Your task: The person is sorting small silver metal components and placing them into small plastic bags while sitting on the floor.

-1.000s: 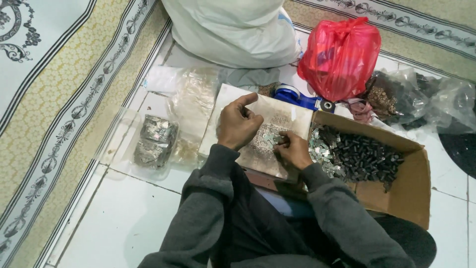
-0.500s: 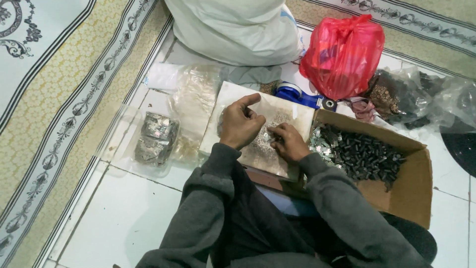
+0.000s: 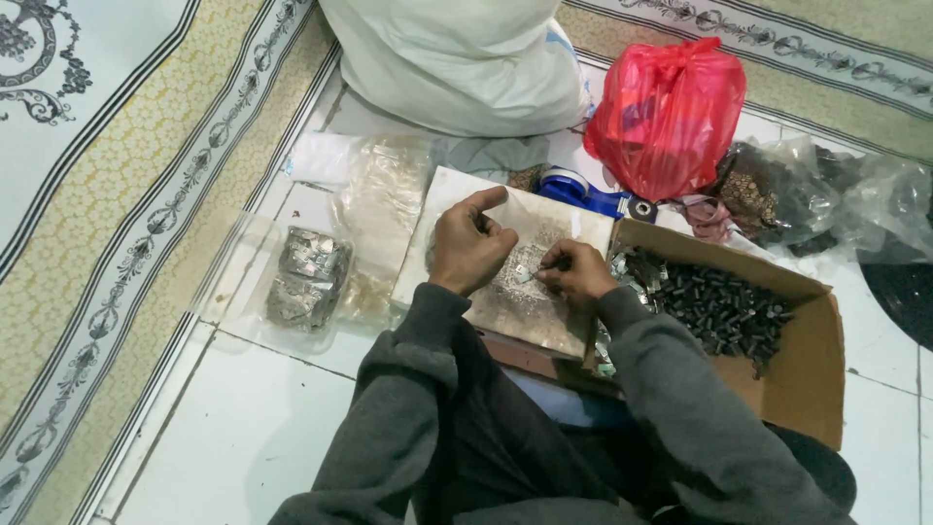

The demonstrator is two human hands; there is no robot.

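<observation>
A pale square board (image 3: 449, 209) lies on the floor in front of me, with a scatter of small silvery pieces (image 3: 515, 292) on it. My left hand (image 3: 468, 245) rests on the board, index finger stretched up and the other fingers curled over the pieces. My right hand (image 3: 575, 273) sits just to its right and pinches one small silvery piece (image 3: 526, 276) between thumb and fingers. Both arms wear grey sleeves.
An open cardboard box (image 3: 807, 369) of small dark cylinders (image 3: 724, 309) lies at my right. Clear bags of silvery pieces (image 3: 306, 277) lie left of the board. Behind are a white sack (image 3: 466, 58), a red plastic bag (image 3: 666, 112), blue tape (image 3: 583, 194) and clear bags of dark parts (image 3: 826, 199). Patterned carpet (image 3: 117, 194) borders the tiles.
My right hand has shifted a little along the board's right part, still pinching at the pieces. My left index finger has lifted and stretched out.
</observation>
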